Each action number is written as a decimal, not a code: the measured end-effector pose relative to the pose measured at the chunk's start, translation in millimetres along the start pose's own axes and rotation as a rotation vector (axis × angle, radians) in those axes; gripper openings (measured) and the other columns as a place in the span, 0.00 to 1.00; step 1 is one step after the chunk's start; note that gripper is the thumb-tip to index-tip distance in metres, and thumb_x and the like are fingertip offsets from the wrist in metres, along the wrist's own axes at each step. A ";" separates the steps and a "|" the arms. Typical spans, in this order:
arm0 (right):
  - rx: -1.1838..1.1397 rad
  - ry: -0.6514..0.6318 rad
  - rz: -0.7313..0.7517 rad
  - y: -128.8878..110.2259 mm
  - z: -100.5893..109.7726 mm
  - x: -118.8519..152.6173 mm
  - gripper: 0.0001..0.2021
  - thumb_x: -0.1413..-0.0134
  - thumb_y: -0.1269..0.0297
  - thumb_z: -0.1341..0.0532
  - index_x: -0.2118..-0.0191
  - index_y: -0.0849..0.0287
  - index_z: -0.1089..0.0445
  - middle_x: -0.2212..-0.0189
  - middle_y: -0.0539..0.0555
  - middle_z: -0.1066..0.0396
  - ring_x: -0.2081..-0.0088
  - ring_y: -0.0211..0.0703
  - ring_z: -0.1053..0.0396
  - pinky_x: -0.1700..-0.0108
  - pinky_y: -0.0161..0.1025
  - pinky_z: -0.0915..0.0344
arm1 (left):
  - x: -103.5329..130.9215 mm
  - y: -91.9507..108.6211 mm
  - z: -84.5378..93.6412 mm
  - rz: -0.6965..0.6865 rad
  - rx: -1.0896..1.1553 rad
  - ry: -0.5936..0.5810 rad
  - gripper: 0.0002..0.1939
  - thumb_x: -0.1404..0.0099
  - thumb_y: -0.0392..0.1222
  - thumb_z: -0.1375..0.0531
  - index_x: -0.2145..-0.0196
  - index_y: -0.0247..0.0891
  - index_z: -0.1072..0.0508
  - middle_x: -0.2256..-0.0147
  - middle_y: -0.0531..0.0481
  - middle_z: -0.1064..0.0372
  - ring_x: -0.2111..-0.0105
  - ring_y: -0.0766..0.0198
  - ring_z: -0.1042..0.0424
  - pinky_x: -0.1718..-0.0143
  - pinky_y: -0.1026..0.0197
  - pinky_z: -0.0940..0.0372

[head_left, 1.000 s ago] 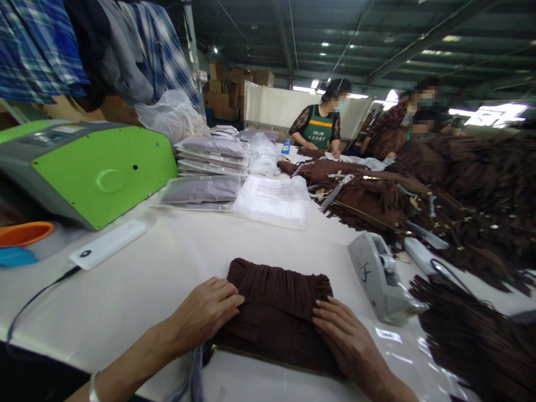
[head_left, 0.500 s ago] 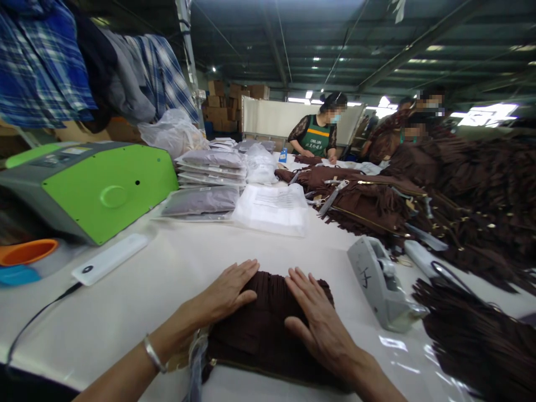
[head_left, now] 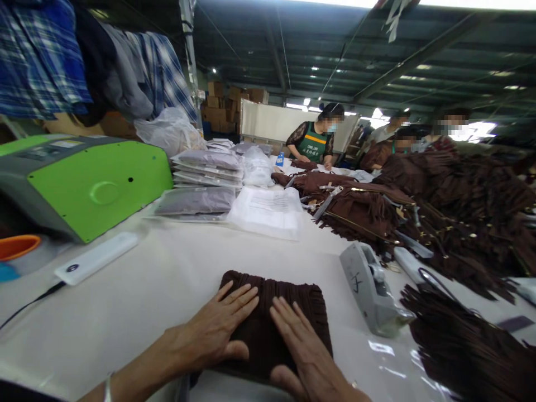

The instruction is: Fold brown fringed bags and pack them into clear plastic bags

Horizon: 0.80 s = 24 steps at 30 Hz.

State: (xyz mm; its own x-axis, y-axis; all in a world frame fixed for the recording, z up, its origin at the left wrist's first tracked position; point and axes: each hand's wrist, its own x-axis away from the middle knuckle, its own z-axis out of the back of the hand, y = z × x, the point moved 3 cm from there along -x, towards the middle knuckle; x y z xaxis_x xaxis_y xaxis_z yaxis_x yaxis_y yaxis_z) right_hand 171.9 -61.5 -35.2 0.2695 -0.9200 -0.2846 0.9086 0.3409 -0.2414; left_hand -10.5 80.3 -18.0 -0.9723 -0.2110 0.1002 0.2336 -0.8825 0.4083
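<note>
On the white table in front of me lies a dark brown fringed bag, flat, with its fringe at the far edge and right side. My left hand rests palm down on its left part, fingers stretched out and thumb apart. Across the right part lies my right hand, also flat with fingers extended. Both hands press on the fabric and grip nothing. The bag's near edge is partly hidden by my hands and forearms.
A grey tape dispenser stands right of the bag, near more brown fringed bags. Left are a white device with a cable and a green machine. Packed plastic bags and a paper sheet lie ahead. A co-worker stands beyond.
Both hands have slid nearer to me over the bag, uncovering its far edge and far left corner. The bag's near zipped edge, visible before, is now mostly out of sight.
</note>
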 end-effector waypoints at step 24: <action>0.087 0.091 0.134 -67.2 -10.8 -32.6 0.33 0.39 0.61 0.42 0.32 0.58 0.54 0.37 0.58 0.41 0.36 0.51 0.45 0.36 0.54 0.45 | 121.3 -42.9 8.4 0.558 0.011 0.224 0.16 0.48 0.41 0.33 0.62 0.41 0.32 0.61 0.50 0.34 0.59 0.55 0.36 0.59 0.58 0.41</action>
State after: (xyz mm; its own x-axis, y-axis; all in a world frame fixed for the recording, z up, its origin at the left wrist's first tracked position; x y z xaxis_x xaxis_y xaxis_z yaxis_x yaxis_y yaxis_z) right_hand 98.6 -52.3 -19.7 0.3639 -0.8448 -0.3921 0.8918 0.4376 -0.1152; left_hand -138.4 96.1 -15.7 -0.6790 -0.7260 0.1091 0.7080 -0.6083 0.3589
